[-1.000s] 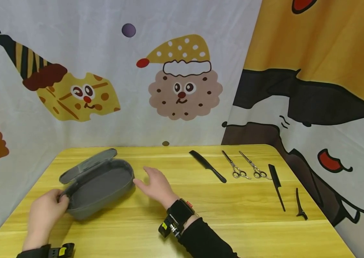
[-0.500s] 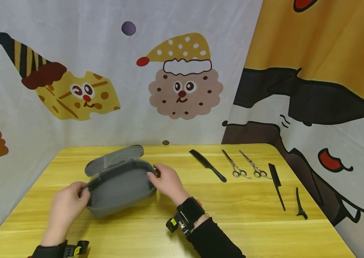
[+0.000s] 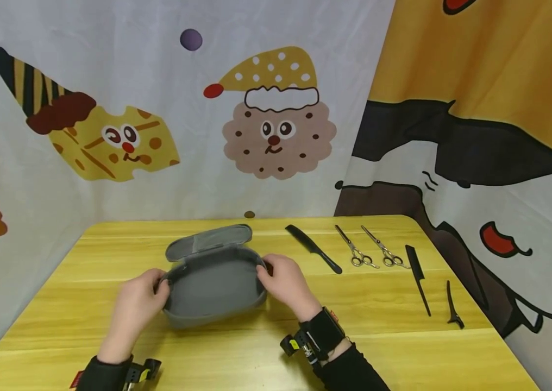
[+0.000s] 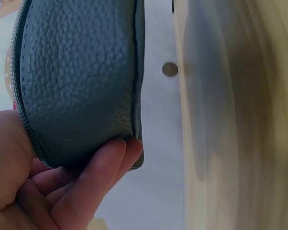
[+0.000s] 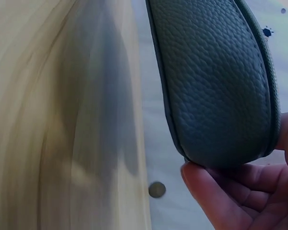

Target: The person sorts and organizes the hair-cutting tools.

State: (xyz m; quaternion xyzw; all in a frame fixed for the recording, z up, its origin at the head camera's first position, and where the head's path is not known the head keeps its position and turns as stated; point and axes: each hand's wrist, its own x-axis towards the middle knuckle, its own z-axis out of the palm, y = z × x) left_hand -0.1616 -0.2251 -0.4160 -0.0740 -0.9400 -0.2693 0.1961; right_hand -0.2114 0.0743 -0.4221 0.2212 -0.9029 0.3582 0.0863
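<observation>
A grey zippered case (image 3: 214, 288) with its lid (image 3: 209, 241) folded back is held between both hands, and its inside looks bare. My left hand (image 3: 141, 304) grips its left end, thumb over the rim. At the opposite end my right hand (image 3: 288, 282) pinches the rim, thumb inside. In the left wrist view the pebbled wall (image 4: 81, 72) shows a zipper along one edge, with fingers (image 4: 98, 172) curled under the end. The right wrist view has the case's other end (image 5: 213, 91) lifted off the table, its shadow falling on the wood.
To the right on the wooden table (image 3: 354, 347) lie a wide black comb (image 3: 313, 248), two pairs of scissors (image 3: 356, 252) (image 3: 383, 251), a rat-tail comb (image 3: 418, 277) and a black hair clip (image 3: 453, 307). A printed curtain (image 3: 158, 65) hangs behind the table.
The case has moved right, toward the table's middle, with the left hand holding it. The right hand, earlier beside its end, has taken hold of the rim and moved right too.
</observation>
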